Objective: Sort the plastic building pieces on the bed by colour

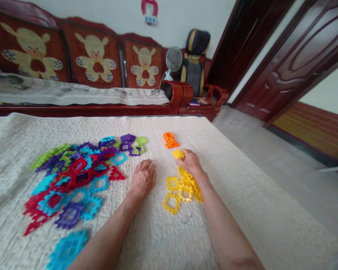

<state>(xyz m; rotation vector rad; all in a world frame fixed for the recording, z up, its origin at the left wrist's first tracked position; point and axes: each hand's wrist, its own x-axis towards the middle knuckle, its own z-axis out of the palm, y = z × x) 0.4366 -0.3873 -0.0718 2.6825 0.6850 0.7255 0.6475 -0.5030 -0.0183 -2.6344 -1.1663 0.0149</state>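
Piece (178, 154): yellow, solid-faced, tooth-edged | right grip (190, 162): pinching it | left grip (144, 175): can't say, fingertips hidden

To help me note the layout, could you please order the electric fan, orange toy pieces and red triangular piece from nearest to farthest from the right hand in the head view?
1. Orange toy pieces: just beyond the right hand, slightly left.
2. Red triangular piece: to the left, past the left hand.
3. Electric fan: farthest back, at the wooden sofa's right end.
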